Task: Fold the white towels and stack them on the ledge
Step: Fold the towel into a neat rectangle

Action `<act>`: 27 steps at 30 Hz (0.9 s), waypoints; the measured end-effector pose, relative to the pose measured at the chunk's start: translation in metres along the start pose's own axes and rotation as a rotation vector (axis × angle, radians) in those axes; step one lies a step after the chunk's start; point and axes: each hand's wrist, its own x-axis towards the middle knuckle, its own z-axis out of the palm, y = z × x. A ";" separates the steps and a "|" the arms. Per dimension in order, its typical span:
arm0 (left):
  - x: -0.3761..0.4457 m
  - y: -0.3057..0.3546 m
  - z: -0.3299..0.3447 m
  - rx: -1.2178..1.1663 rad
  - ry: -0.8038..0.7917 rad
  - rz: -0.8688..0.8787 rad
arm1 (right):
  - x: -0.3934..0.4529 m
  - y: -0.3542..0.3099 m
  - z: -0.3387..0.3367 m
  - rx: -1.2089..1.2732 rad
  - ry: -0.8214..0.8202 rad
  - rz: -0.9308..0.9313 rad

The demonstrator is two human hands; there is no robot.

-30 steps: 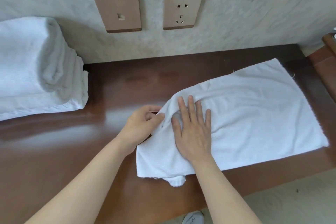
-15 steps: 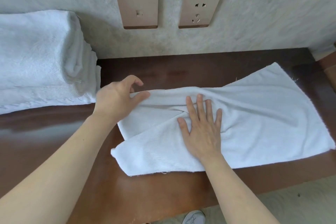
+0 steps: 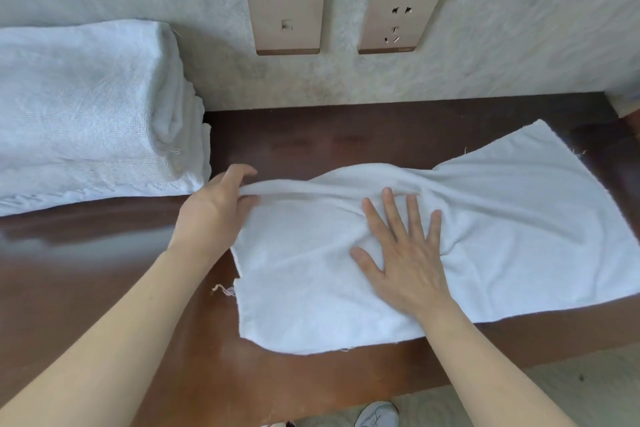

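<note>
From the head camera we look down on a dark brown ledge point(image 3: 346, 135) that runs along a pale textured wall point(image 3: 519, 28). A white towel point(image 3: 519, 236) lies spread across the right half of the ledge, flat at its right end and rumpled toward the middle, with its near edge close to the front of the ledge.

Our left hand point(image 3: 214, 204) is at the towel's far left corner. Its grip is closed on that edge, thumb over the cloth and fingers curled behind it, so the edge rises in a raised fold running toward the middle. Our right hand point(image 3: 405, 253) lies flat on the towel with the palm down and the fingers spread; its grip is released and it grasps nothing.

At the far left of the ledge a stack of folded towels point(image 3: 86, 107) rests against the wall, close to the left hand but apart from it.

On the wall above we see 2 metal-coloured plates side by side, a switch plate point(image 3: 285, 17) and a socket point(image 3: 400, 19). A shoe point(image 3: 375, 414) shows on the floor at the bottom edge.
</note>
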 end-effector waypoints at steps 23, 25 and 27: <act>-0.089 -0.013 0.041 0.449 -0.161 0.271 | -0.066 -0.101 0.011 0.097 -0.018 -0.097; -0.092 -0.013 0.037 0.447 -0.164 0.267 | -0.044 -0.078 -0.001 0.088 0.021 -0.002; -0.092 -0.011 0.035 0.452 -0.174 0.272 | -0.022 -0.052 -0.010 0.078 0.006 0.128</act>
